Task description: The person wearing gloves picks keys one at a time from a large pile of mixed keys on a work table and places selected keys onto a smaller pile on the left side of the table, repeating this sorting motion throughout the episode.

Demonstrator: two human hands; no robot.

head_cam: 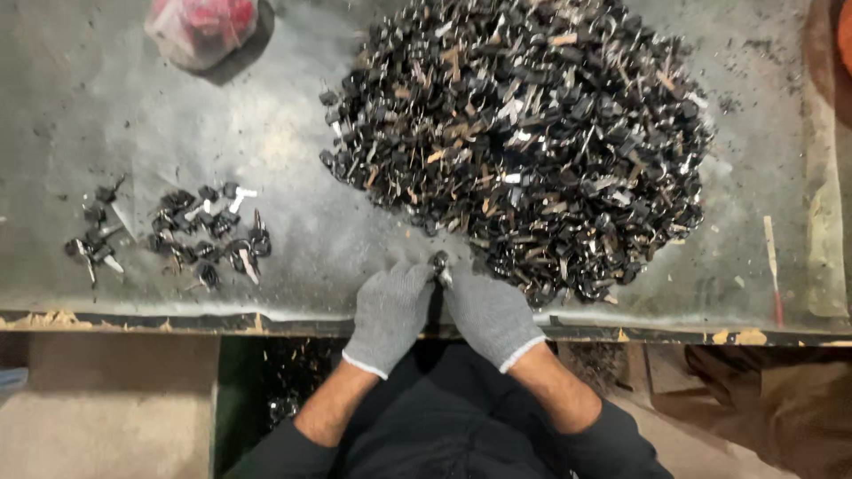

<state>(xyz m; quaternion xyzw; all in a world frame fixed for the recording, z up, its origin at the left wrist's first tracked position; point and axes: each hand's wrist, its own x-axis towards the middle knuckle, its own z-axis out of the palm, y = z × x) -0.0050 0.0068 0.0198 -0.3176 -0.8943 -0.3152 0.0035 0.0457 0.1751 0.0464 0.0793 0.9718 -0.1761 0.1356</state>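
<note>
Both hands work at the near edge of the table [133, 98], knuckles up, wrists bent so the forearms run back toward the body. Each wears a grey knit glove with a white cuff.

The left hand [389, 312] and the right hand [490, 315] sit side by side, thumbs nearly touching. Their fingers curl inward and meet on one small dark key [440, 266], which shows between the two sets of fingertips. Both hands are closed around it; the grip of each single finger cannot be told under the gloves.

The key sits just at the near foot of the pile [524, 133], a large heap of dark keys with metal blades that fills the middle and far right of the table.

Well to the left lie two small groups of sorted keys [209, 232]. A red bag [202, 27] stands at the far left.
</note>
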